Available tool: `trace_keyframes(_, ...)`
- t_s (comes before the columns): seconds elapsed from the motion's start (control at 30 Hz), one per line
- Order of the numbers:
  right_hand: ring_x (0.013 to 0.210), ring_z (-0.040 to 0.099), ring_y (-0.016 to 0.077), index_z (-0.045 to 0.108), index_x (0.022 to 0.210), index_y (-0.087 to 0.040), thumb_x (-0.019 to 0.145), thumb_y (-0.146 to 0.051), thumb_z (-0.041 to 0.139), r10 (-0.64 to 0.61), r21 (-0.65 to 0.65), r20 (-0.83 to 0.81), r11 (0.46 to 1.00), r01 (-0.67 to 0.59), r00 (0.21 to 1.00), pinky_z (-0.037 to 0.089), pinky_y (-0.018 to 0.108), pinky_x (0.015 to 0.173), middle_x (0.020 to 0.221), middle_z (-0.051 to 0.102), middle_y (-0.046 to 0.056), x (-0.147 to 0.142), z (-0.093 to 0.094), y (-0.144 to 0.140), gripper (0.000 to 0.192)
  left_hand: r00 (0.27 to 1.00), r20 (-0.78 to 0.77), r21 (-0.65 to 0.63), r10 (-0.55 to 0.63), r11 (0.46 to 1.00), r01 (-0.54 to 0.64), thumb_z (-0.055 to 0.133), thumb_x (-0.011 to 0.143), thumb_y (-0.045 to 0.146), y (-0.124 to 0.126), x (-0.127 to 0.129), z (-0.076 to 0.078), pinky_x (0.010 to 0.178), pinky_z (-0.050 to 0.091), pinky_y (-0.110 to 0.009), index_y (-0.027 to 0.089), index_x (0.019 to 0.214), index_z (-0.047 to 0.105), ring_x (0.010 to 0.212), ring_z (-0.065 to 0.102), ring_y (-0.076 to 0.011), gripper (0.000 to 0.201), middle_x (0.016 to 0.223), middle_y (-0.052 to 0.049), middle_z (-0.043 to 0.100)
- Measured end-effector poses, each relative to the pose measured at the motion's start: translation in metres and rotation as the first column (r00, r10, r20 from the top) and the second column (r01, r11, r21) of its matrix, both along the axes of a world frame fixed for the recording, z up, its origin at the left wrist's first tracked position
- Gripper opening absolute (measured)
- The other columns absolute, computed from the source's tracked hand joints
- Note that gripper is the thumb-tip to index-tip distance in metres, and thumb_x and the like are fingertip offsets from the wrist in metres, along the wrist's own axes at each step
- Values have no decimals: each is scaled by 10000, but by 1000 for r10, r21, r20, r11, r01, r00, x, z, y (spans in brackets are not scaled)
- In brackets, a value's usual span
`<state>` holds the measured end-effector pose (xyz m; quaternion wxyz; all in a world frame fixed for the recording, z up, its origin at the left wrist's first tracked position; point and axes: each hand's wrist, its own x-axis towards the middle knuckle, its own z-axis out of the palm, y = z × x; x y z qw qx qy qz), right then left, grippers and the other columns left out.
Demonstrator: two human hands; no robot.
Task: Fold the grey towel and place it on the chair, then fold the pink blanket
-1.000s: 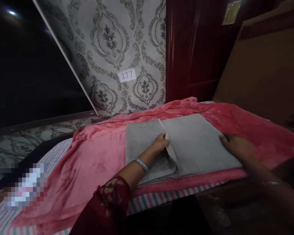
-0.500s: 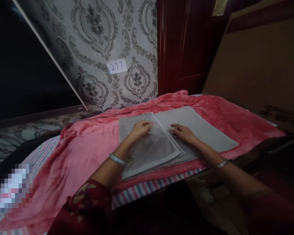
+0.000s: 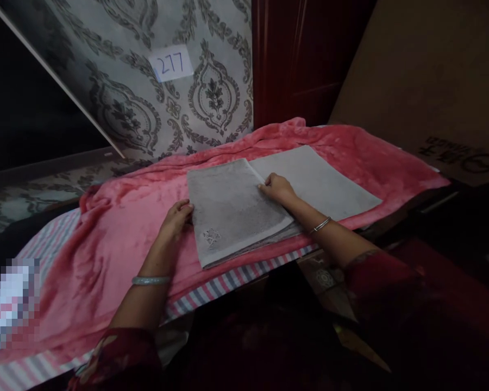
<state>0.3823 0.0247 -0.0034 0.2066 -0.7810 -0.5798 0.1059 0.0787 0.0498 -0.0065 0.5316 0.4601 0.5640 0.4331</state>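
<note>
Flap's now folded flat: our left hand (image 3: 178, 216) rests open at the grey towel (image 3: 236, 209) edge, right hand (image 3: 277, 188) presses the fold, fingers together.

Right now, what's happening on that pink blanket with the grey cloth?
A person is folding a grey cloth laid flat on a pink blanket that is spread over a striped sheet. The cloth is partly folded, with its left half doubled over in layers. The left hand rests at the folded part's left edge, and the right hand presses down along the fold near the middle. Neither hand is lifting the cloth. Behind, a paper tag reading 277 is on the patterned wall.
</note>
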Motion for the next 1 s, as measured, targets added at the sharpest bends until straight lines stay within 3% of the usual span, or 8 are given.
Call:
trace_keyframes(0.2, 800, 601, 179, 692, 875, -153, 850, -359, 637, 52, 0, 7, 999, -52, 999, 352, 248, 636, 892, 704, 72, 7, -4, -4, 215, 1000, 3, 44, -21, 999, 20, 740, 663, 332, -9, 0, -5, 419, 422, -209, 157, 1135, 618, 449, 552, -116, 518, 659, 22, 640)
trace_keyframes(0.37, 729, 570, 140, 694, 844, -148, 866, -302, 595, 40, 15, -38, 999, -40, 998, 347, 228, 616, 827, 689, 31, 17, -6, -3, 185, 999, 29, 69, -17, 997, 15, 777, 686, 335, -6, 0, -17, 445, 440, -208, 179, 1241, 594, 482, 587, -121, 605, 740, -11, 692)
trace_keyframes(0.57, 721, 547, 151, 677, 838, -162, 822, -325, 649, 35, 31, -49, 999, -34, 998, 343, 240, 622, 822, 678, 37, 20, -15, -7, 166, 997, 72, 74, -9, 997, 4, 790, 723, 239, -8, 3, -19, 638, 558, -273, 189, 1461, 405, 693, 692, -172, 834, 959, -79, 731)
trace_keyframes(0.73, 705, 517, 144, 613, 779, -172, 735, -266, 692, 60, 87, -219, 995, -42, 974, 352, 240, 633, 779, 634, 20, 13, -8, -6, 130, 992, 102, 57, -75, 996, 69, 790, 724, 196, -18, 7, -10, 815, 581, -325, 221, 1543, 257, 904, 708, -207, 977, 1124, -110, 702)
trace_keyframes(0.87, 640, 506, 121, 585, 791, -180, 800, -321, 602, 74, 97, -333, 994, -43, 940, 380, 221, 601, 723, 600, -13, 15, -1, -10, 142, 991, 119, 57, -62, 997, 56, 791, 722, 190, -19, 7, -8, 847, 574, -333, 187, 1534, 277, 882, 705, -196, 961, 1082, -106, 710)
trace_keyframes(1.0, 583, 475, 115, 568, 731, -185, 766, -331, 612, 47, 45, -488, 999, -29, 871, 370, 221, 562, 633, 545, -33, 23, -10, -20, 156, 994, 111, 33, -21, 999, 17, 774, 738, 173, -16, 7, -10, 801, 577, -313, 180, 1523, 313, 789, 704, -176, 911, 987, -82, 726)
